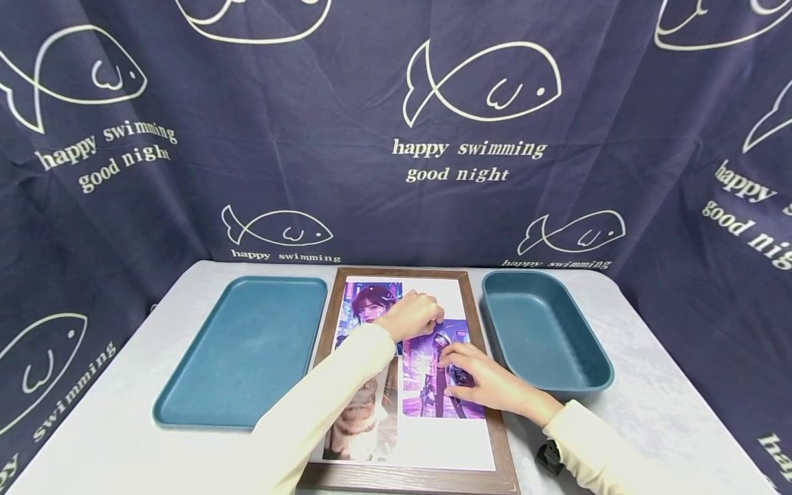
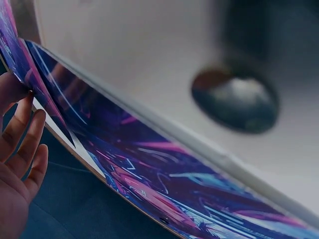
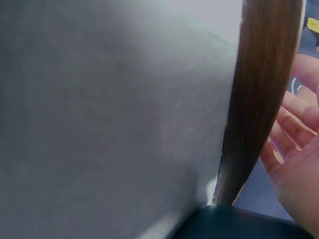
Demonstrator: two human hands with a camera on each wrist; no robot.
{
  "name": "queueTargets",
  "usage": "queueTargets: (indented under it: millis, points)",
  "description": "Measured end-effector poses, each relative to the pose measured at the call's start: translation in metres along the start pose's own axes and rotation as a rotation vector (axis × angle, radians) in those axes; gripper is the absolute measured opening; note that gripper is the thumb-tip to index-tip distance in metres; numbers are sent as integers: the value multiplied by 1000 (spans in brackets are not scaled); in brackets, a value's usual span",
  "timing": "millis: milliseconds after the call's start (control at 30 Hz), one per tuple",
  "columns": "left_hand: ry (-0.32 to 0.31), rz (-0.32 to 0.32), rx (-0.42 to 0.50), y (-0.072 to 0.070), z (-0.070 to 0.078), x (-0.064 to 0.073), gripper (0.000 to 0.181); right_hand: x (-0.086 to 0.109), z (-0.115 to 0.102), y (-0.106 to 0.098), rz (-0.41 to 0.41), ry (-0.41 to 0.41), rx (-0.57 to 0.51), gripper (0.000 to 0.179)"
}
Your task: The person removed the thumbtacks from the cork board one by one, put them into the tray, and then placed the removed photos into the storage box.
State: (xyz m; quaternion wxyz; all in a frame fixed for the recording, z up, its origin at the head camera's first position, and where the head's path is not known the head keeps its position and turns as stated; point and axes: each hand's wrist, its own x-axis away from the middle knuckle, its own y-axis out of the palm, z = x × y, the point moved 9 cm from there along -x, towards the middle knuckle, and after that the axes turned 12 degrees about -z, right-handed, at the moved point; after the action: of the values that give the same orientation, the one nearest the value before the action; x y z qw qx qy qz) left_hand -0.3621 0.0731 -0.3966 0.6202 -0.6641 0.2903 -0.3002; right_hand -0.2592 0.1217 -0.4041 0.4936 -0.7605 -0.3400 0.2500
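Note:
A brown wooden frame lies on the table with a white panel inside it. On the panel's right side is a purple picture card of a hooded figure. My left hand pinches this card near its top edge, thumb and index finger together. Lower down, my right hand rests over the card's right part, fingers loosely spread. A portrait picture with dark reddish hair fills the upper left, partly covered by my left hand and forearm. Below it lies a picture of a striped cat, also partly covered by my left sleeve.
Left of the frame lies a flat teal tray. A deeper teal bin stands close by the frame's right side. A small black device is at my right cuff. Dark blue fabric with fish drawings hangs behind the table.

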Motion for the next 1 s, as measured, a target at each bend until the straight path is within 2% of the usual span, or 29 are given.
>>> queueTargets:
  millis: [533, 833, 1000]
  points:
    - [3, -1, 43, -4, -3, 3, 19, 0, 1, 0, -18, 23, -11, 32]
    - [-15, -45, 43, 0, -5, 2, 17, 1, 1, 0, -16, 24, -9, 32]
    - [-14, -43, 52, 1, -4, 2, 18, 1, 1, 1, -16, 24, -12, 32]
